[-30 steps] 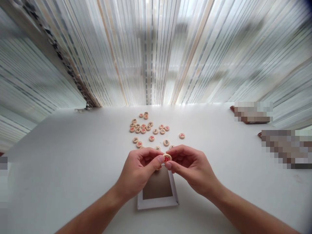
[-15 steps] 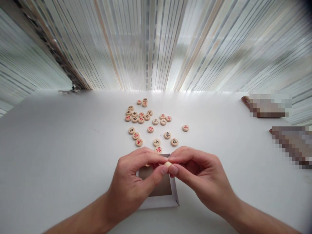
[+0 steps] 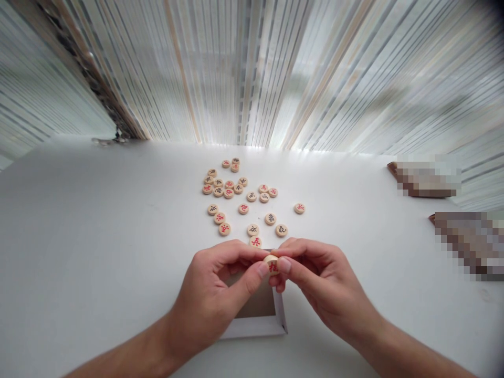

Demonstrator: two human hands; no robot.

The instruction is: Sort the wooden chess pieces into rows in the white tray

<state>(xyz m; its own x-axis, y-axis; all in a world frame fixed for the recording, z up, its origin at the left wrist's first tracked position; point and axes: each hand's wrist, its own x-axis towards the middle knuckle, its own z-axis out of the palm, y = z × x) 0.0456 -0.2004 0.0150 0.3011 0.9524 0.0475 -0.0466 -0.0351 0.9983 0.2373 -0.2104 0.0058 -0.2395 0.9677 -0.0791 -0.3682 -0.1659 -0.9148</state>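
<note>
Between the fingertips of both hands is a round wooden xiangqi piece, its red character partly showing towards me. My left hand pinches it from the left with thumb and forefinger. From the other side my right hand grips the same piece, also between thumb and fingers. Beneath the hands lies a shallow white box with a brown bottom, partly covered by them. Just past its far edge rests a red-marked piece, with a black-marked piece behind it.
Several more xiangqi pieces, red and black, lie scattered over the white table beyond the box. Two blurred-out brown objects stand at the right. A striped string curtain hangs along the far edge.
The piece has been tilted in my fingers, so its red-marked face now shows. Both hands stay nearly in place; the view has shifted slightly.
</note>
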